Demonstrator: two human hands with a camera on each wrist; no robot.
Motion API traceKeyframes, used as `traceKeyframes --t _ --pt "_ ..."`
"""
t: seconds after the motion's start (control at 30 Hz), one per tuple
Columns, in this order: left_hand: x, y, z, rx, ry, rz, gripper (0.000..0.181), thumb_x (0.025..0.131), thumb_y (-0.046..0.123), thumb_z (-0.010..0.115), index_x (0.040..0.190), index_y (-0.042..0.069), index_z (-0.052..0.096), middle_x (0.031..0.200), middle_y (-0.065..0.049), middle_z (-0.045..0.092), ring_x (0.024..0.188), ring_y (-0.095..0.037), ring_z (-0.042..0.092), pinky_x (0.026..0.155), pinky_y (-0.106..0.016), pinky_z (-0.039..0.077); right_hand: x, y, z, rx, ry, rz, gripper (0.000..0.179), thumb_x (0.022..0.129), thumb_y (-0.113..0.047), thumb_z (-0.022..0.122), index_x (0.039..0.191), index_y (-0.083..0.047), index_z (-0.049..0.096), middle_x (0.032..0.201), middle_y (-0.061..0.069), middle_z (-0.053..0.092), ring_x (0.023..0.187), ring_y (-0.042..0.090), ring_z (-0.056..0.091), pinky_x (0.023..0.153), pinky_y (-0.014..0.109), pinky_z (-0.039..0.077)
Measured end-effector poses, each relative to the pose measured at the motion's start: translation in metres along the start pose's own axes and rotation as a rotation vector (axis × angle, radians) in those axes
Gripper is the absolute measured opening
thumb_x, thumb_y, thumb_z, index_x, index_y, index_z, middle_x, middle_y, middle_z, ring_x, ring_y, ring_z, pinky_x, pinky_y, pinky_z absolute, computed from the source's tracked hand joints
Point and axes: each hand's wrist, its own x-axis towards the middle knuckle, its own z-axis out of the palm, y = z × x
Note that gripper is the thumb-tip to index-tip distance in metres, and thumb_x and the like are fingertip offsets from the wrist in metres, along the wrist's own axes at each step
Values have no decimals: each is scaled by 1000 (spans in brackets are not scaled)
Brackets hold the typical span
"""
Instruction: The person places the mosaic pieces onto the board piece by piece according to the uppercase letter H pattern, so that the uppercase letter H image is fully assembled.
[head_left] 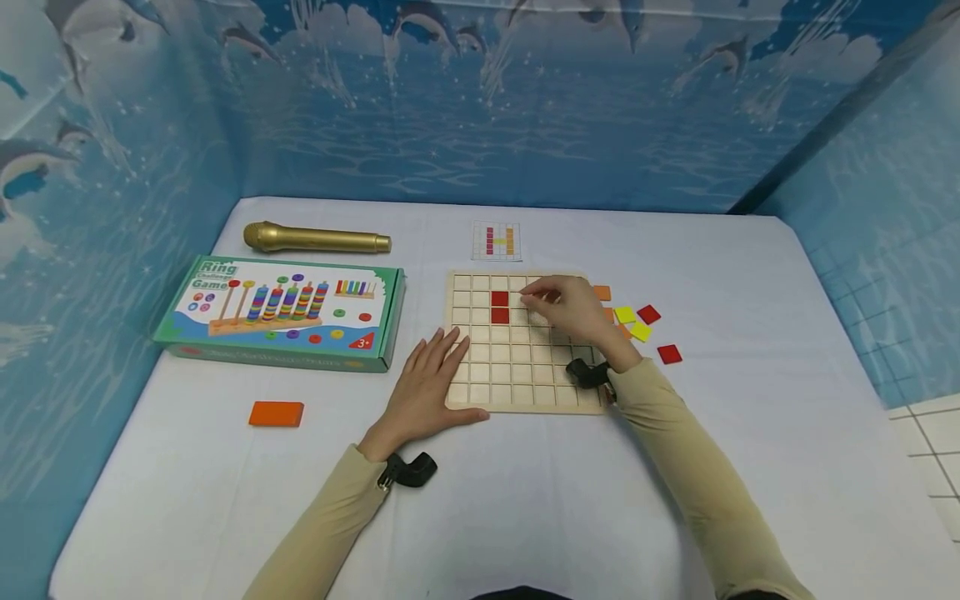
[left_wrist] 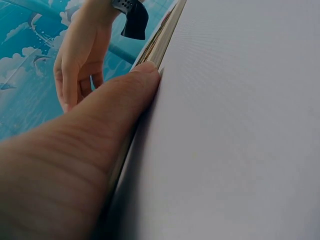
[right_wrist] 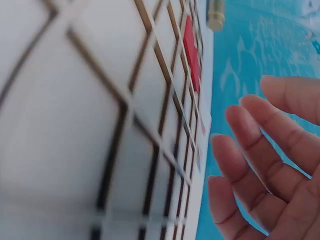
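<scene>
A light wooden grid board point(head_left: 480, 375) lies on the table, with two red square tiles point(head_left: 499, 307) in neighbouring cells, one behind the other. My left hand point(head_left: 423, 383) is spread flat at the board's front left corner, fingers over the left edge. Its thumb point(left_wrist: 120, 95) lies along the front edge in the left wrist view. Over the right half of the board hovers my right hand point(head_left: 566, 308), its fingertips just right of the red tiles. In the right wrist view its fingers point(right_wrist: 255, 160) are loosely bent, apart from the board, with no tile showing between them.
Loose red point(head_left: 670, 354), yellow point(head_left: 641, 332) and orange point(head_left: 602, 292) tiles lie right of the board, some partly behind my right hand. A pattern card point(head_left: 496, 241) lies behind it. To the left are a gold microphone point(head_left: 315, 239), a game box point(head_left: 277, 312) and an orange block point(head_left: 276, 414).
</scene>
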Motion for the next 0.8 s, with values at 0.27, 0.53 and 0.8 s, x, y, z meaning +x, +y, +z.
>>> traceKeyframes --t 0.27,0.53,0.8 --pt "0 0 0 2 -5 1 105 75 67 64 151 9 23 155 -11 19 143 -26 5 113 -43 3 -16 11 -29 13 245 26 22 91 -22 66 103 -5 72 87 9 68 76 22 59 56 28 44" --pt "-1 -1 1 2 2 4 105 74 67 65 151 8 24 155 -11 20 143 -26 6 113 -43 3 -33 28 -55 -67 506 93 25 90 -22 67 100 0 73 92 14 69 75 23 59 61 19 41" --pt "-1 -1 1 -4 6 -1 105 74 67 65 151 8 24 155 -11 20 143 -26 6 113 -43 3 -40 135 -63 -222 560 309 48 86 -57 57 114 -20 71 103 -2 67 87 18 56 65 33 42"
